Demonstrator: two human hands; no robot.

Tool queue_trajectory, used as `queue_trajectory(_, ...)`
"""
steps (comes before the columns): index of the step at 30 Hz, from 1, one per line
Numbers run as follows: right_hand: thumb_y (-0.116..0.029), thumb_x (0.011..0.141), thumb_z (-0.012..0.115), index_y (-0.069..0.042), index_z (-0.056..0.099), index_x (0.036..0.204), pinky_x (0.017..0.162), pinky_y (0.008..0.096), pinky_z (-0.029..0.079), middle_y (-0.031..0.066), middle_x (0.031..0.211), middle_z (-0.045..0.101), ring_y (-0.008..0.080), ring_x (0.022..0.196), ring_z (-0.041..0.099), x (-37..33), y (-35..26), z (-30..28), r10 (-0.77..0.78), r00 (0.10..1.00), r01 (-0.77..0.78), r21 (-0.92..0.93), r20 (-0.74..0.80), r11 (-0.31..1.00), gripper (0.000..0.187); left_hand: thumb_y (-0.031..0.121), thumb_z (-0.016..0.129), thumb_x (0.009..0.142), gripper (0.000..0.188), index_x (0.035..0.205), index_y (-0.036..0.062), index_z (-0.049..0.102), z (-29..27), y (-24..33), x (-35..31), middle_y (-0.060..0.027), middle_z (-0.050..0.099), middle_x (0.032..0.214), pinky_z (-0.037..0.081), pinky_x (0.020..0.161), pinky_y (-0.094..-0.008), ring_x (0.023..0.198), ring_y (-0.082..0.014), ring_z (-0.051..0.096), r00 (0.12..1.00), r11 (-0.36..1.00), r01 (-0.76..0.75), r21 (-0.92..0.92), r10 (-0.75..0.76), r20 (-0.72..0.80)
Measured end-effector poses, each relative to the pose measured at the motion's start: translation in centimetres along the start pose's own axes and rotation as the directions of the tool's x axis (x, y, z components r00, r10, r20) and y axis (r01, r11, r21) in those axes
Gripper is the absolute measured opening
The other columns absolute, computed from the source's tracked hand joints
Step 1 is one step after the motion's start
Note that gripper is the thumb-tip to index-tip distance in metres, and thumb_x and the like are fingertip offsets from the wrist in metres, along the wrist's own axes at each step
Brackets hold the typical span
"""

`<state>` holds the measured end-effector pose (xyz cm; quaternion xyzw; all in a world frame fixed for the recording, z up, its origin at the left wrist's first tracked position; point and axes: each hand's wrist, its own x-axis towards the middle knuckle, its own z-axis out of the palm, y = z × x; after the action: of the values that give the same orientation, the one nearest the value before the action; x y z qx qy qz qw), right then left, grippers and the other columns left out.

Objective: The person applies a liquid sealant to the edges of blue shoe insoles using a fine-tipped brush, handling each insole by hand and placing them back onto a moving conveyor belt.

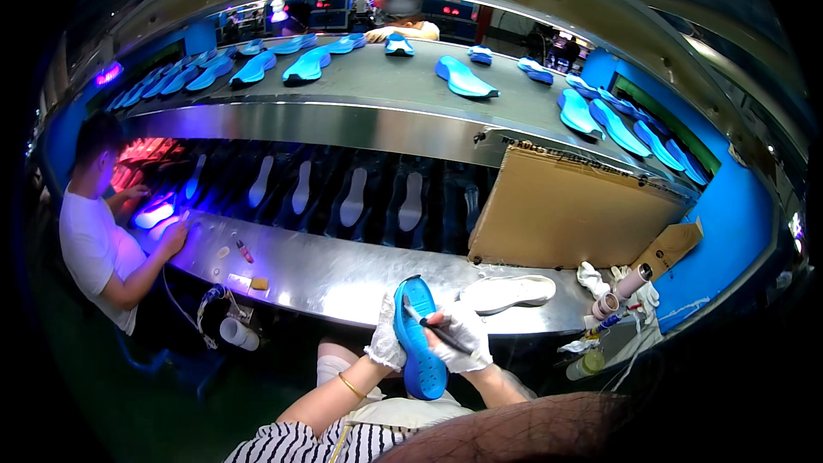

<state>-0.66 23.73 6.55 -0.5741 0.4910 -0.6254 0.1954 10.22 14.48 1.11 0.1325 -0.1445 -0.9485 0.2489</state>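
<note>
One blue sole [423,370] — left hand [387,337] gripping it, right hand [468,330] pinching one black tool [452,342]

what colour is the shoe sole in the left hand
The shoe sole is bright blue, seen best in the head view.

The one view, upright, looks from the wearer's head through the left of two side-by-side fisheye lenses, tilted down and forward. The left hand [387,339] and right hand [464,341] lie near, low in the middle; the metal worktop [304,281] stretches just beyond, and the grey conveyor belt [369,79] farther off, its edges visibly bowed.
</note>
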Motion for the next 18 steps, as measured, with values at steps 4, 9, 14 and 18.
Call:
queue_trajectory(4, 0.004, 0.076, 0.064, -0.002, 0.053, 0.089, 0.063, 0.0234, 0.047, 0.0049, 0.076, 0.058, 0.0106, 0.067, 0.057, -0.8, -0.8, -0.5, 0.177, 0.982, -0.183, 0.102, 0.068, 0.978, 0.018, 0.071, 0.031, 0.081, 0.083, 0.130, 0.0037, 0.038, 2.4, 1.2, -1.7, -0.0170, 0.050, 0.122, 0.041, 0.096, -0.0405, 0.106, -0.0284, 0.053, 0.994, 0.996, 0.084, 0.003, -0.084, 0.068)
queue_trajectory(9, 0.004, 0.071, 0.070, -0.003, 0.057, 0.087, 0.065, 0.0243, 0.048, 0.0064, 0.078, 0.060, 0.0114, 0.070, 0.059, -1.4, -1.7, 0.3, -0.077, 0.987, 0.099, -0.148, 0.144, 0.984, 0.021, 0.075, 0.024, 0.079, 0.091, 0.133, 0.0028, 0.035, 2.8, 2.7, -1.6, -0.0195, 0.048, 0.126, 0.039, 0.098, -0.0425, 0.110, -0.0322, 0.051, 0.988, 0.988, 0.131, 0.084, -0.137, 0.072)
queue_trajectory(14, 0.004, 0.073, 0.067, -0.001, 0.056, 0.083, 0.066, 0.0243, 0.050, 0.0087, 0.080, 0.064, 0.0106, 0.070, 0.060, -3.6, -1.0, -1.6, 0.243, 0.967, -0.254, 0.183, 0.079, 0.950, 0.016, 0.065, 0.019, 0.087, 0.078, 0.136, 0.0051, 0.029, 1.8, 1.5, -3.7, -0.0185, 0.048, 0.125, 0.038, 0.099, -0.0440, 0.112, -0.0327, 0.050, 0.997, 0.982, 0.070, 0.176, -0.075, 0.021)
queue_trajectory(18, 0.005, 0.073, 0.067, 0.000, 0.056, 0.081, 0.063, 0.0239, 0.050, 0.0092, 0.078, 0.063, 0.0115, 0.068, 0.061, -4.5, -1.1, -3.2, 0.148, 0.989, -0.151, -0.201, -0.032, 0.968, 0.014, 0.065, 0.029, 0.084, 0.076, 0.133, 0.0074, 0.032, 0.1, -1.4, -5.0, -0.0154, 0.052, 0.120, 0.045, 0.092, -0.0405, 0.104, -0.0283, 0.055, 0.982, 0.911, 0.185, 0.369, -0.189, -0.027)
